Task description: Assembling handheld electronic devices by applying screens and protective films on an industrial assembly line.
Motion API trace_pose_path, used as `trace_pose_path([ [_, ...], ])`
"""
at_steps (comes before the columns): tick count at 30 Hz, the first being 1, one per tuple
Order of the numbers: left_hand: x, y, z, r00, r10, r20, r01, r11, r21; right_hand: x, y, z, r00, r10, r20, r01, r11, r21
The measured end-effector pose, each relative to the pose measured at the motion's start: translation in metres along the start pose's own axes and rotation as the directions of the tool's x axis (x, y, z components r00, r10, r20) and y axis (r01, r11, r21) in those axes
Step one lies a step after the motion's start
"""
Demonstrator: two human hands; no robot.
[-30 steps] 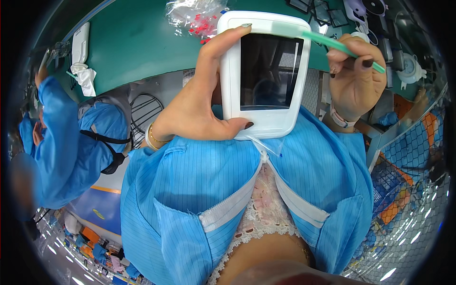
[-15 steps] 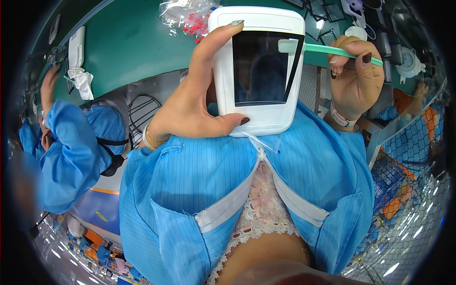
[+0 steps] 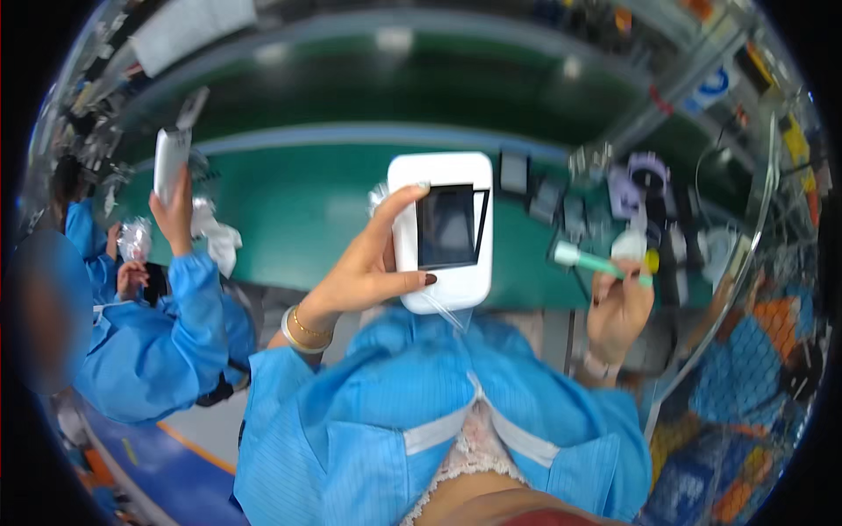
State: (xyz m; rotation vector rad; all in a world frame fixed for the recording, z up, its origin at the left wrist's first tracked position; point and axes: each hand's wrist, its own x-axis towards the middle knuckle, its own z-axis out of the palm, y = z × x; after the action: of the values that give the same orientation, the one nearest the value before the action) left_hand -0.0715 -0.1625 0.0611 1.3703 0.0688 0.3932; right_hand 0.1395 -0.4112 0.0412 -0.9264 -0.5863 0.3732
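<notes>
My left hand (image 3: 377,259) grips a white handheld device (image 3: 465,285) with rounded corners, thumb and finger closed on its left side. A dark rectangular screen (image 3: 445,228) takes up the device's middle, and a thin slanted black border shows along its right side. A clear strip (image 3: 447,316) hangs from the device's lower edge. Pinched in my right hand (image 3: 618,311) is a light green swab (image 3: 601,263) with a flat pale tip (image 3: 567,253). That tip points left and stands apart from the device. My right hand is slightly blurred.
Beyond my hands lies a green worktable (image 3: 307,193). On its right are dark flat panels (image 3: 515,172), a purple-and-black item (image 3: 645,184) and a small yellow round thing (image 3: 652,260). At left, a co-worker's hand (image 3: 177,210) raises a white device (image 3: 170,162) near a crumpled white cloth (image 3: 224,241).
The swab's tip has come off the screen and moved right, clear of the device. The view has lifted to show more of the table. At left, the co-worker's hand now holds up a white device.
</notes>
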Motion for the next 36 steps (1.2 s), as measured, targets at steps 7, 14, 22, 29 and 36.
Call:
trace_pose_path([
  [7, 0.021, 0.028, -0.027, 0.997, -0.071, 0.007, 0.065, 0.945, 0.322, 0.002, -0.008, -0.003, 0.995, -0.020, -0.098, 0.020, 1.000, -0.001],
  [14, 0.020, 0.023, -0.028, 0.999, 0.025, 0.021, -0.029, 0.971, 0.239, 0.002, -0.010, 0.003, 0.995, 0.030, -0.092, -0.032, 0.999, -0.022],
  [22, -0.004, 0.036, -0.015, 0.925, 0.351, 0.144, -0.368, 0.738, 0.565, 0.010, -0.009, -0.004, 0.998, -0.038, 0.054, 0.036, 0.999, 0.030],
  [29, -0.020, 0.068, 0.021, 0.944, 0.222, 0.245, -0.328, 0.718, 0.614, 0.005, -0.013, -0.001, 0.993, -0.015, 0.117, 0.013, 1.000, 0.022],
  [36, -0.045, 0.092, 0.048, 0.976, 0.149, 0.155, -0.216, 0.693, 0.688, 0.000, -0.018, -0.001, 0.993, -0.057, 0.101, 0.054, 0.998, 0.034],
])
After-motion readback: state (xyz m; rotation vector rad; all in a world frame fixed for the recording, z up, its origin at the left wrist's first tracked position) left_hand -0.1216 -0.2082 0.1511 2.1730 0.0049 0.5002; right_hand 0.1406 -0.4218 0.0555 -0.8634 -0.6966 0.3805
